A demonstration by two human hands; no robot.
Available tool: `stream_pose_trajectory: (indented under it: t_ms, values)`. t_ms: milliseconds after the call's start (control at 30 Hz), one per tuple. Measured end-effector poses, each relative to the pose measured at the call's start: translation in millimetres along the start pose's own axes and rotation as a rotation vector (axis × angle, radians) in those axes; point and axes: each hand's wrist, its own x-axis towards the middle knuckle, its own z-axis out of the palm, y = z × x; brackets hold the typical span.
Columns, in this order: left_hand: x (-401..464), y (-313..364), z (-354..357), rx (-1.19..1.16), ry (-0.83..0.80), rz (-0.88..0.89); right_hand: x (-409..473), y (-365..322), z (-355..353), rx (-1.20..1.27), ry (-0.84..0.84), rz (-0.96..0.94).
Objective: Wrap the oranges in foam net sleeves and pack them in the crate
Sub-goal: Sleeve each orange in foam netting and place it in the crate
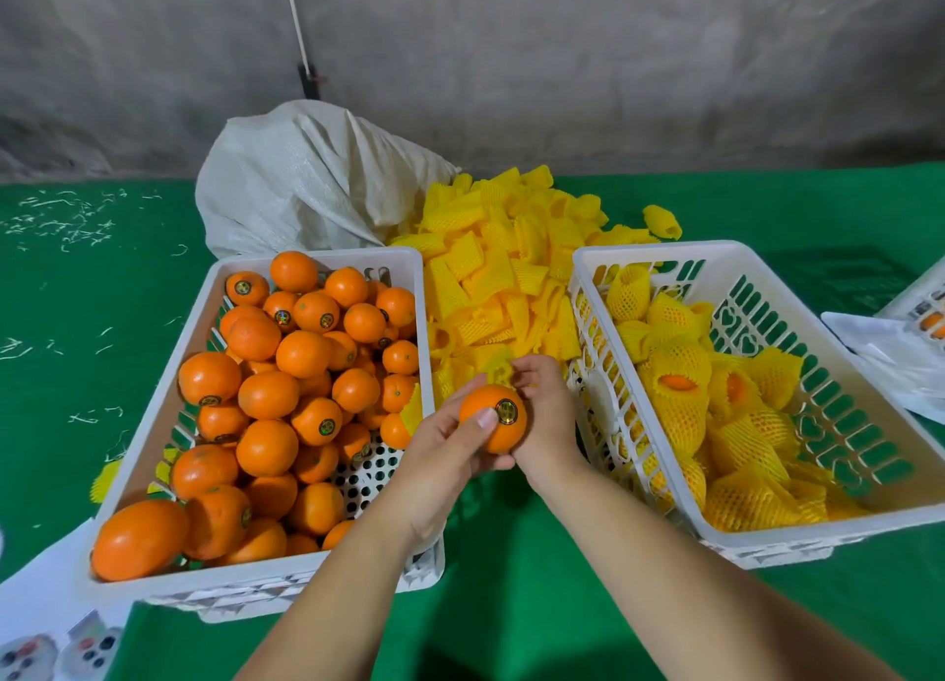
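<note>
- A white crate (286, 575) full of bare oranges (266, 389) sits left of my hands; the crate (797, 537) of wrapped ones sits right.
- My left hand (434, 476) is closed around one orange (493, 417).
- My right hand (544, 409) touches it, pinching a yellow sleeve (498, 371) behind.

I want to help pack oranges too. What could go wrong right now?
The orange is bare, held between the left hand and right hand above the gap between crates; it could slip and drop. The left crate is heaped, so fruit near the rim might roll out if bumped.
</note>
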Motion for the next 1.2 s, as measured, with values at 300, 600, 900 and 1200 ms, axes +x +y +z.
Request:
stream_pose_trajectory:
  t_ms: [300, 600, 900, 1200]
  values:
    - [15, -17, -2, 0.007, 0.161, 0.068, 0, 0, -29, -0.198, -0.1, -0.169]
    - [17, -17, 7, -0.012, 0.286, 0.144, -20, -7, -39, -0.21, -0.064, -0.373]
    - [15, -23, 7, -0.024, 0.369, 0.27, -53, -19, -35, -0.391, -0.115, -0.744]
    - [6, -23, -5, -0.068, 0.199, 0.271, -44, -10, -27, -0.569, -0.098, -0.593]
